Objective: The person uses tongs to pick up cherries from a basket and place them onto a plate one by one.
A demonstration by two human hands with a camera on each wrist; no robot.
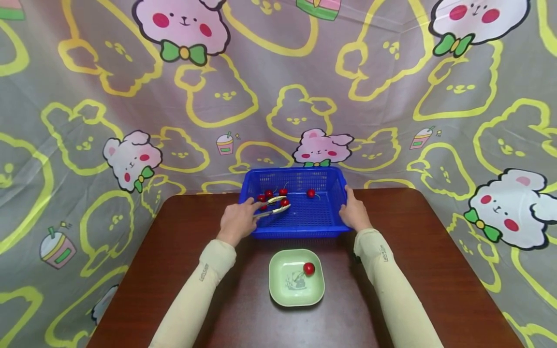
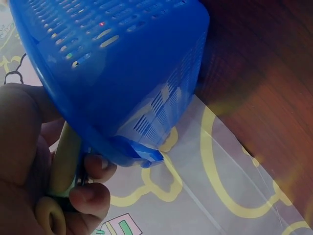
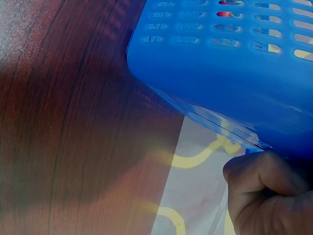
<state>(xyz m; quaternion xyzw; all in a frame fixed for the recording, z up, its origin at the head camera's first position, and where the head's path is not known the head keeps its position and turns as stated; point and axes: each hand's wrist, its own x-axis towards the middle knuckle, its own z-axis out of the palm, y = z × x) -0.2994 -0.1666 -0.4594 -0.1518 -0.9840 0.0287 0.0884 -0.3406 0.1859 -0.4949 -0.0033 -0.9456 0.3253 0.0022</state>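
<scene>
A blue plastic basket [image 1: 300, 229] with slotted walls stands toward the back of the table. My left hand [image 1: 238, 220] grips a pair of tongs [image 1: 271, 212] at the basket's left side; the cream handle [image 2: 67, 159] shows between curled fingers in the left wrist view. The pale tong tips reach into the basket, one on each side of a red cherry [image 1: 285, 203]. Several more cherries lie around them, and a single cherry [image 1: 311, 193] lies farther right. My right hand [image 1: 356, 213] holds the basket's right rim, knuckles bent in the right wrist view.
A square light-green dish [image 1: 283, 296] sits in front of the basket, with one stemmed cherry [image 1: 309, 268] in it. Beneath is a brown wooden table [image 1: 417, 251]. A patterned cloth [image 1: 278, 58] hangs right behind the basket and along both sides.
</scene>
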